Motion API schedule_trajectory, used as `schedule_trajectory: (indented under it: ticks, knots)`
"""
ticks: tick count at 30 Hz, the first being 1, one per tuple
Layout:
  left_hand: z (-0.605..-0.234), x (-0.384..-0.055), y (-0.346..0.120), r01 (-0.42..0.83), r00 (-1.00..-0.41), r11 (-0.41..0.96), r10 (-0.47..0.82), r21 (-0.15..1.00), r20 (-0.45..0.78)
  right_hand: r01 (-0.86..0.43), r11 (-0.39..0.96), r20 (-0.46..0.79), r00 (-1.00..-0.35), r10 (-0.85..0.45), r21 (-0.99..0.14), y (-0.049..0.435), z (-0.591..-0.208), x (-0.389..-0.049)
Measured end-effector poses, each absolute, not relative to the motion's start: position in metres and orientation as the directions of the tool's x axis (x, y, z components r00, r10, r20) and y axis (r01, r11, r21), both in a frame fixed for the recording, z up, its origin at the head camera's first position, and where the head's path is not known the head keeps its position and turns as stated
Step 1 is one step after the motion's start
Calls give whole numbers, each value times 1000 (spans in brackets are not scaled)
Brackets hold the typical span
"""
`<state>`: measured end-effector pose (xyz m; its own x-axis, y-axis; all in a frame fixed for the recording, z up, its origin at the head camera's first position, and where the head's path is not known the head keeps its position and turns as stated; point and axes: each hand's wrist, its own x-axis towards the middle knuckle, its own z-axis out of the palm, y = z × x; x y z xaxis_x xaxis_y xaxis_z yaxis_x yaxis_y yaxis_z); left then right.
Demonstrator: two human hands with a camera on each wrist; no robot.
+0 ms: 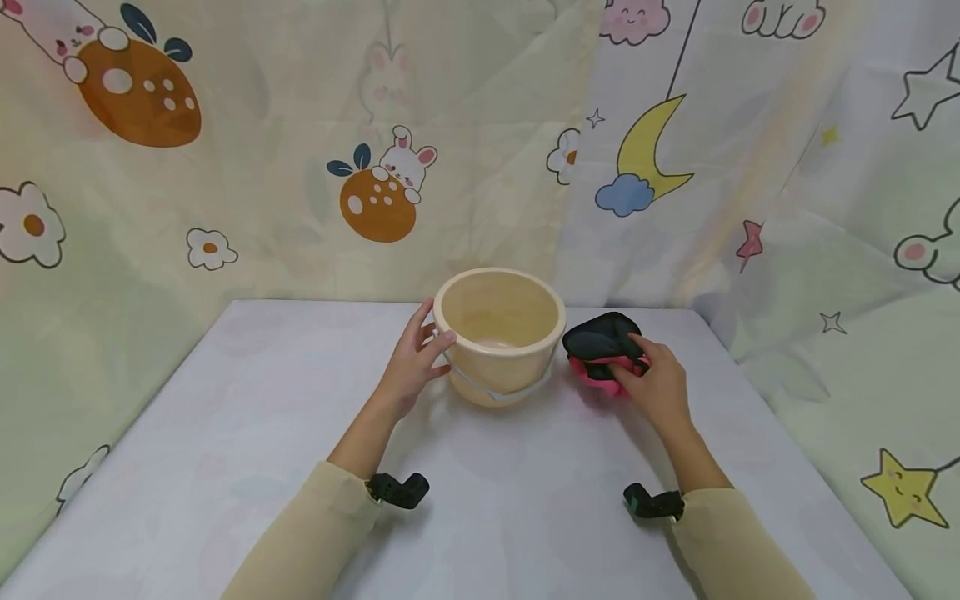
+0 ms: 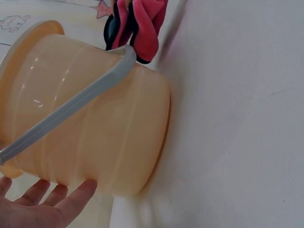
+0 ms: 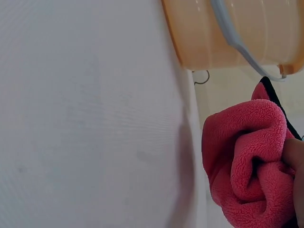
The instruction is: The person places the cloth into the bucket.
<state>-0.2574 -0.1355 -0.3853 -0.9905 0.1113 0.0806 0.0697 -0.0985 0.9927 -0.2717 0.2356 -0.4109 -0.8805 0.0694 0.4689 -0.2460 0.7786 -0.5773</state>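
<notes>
A cream plastic bucket (image 1: 498,375) stands upright on the table, its grey handle (image 2: 71,107) hanging down across the front. At its left side, my left hand (image 1: 412,358) touches the wall near the rim with spread, fairly straight fingers (image 2: 78,197). To the right of the bucket, my right hand (image 1: 658,383) pinches a folded cloth (image 1: 600,337). One face of this cloth is dark and the other pink and fluffy; the right wrist view shows the pink folds (image 3: 251,156) bunched together. The cloth is held above the table, close beside the bucket.
A white-covered table (image 1: 495,500) lies under everything. Behind it hangs a curtain (image 1: 285,150) printed with rabbits, flowers and a moon, which continues along the sides. Black wrist cameras (image 1: 401,490) are strapped over the beige sleeves (image 1: 315,533).
</notes>
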Motion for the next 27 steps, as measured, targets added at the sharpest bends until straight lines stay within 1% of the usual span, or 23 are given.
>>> schedule_trajectory:
  ticks: [11,17,27]
  knots:
    - [-384,-256,-135,69,-991,-107,106,992,80,-251,752,494,-862,113,-610,239,-399,-271]
    - [-385,-256,-137,68,-992,-99,99,993,78,-244,715,496,-853,163,-656,236,-391,-271]
    - [-385,-255,-136,75,-990,-92,109,993,85,-253,705,552,-801,232,-663,238,-374,-266]
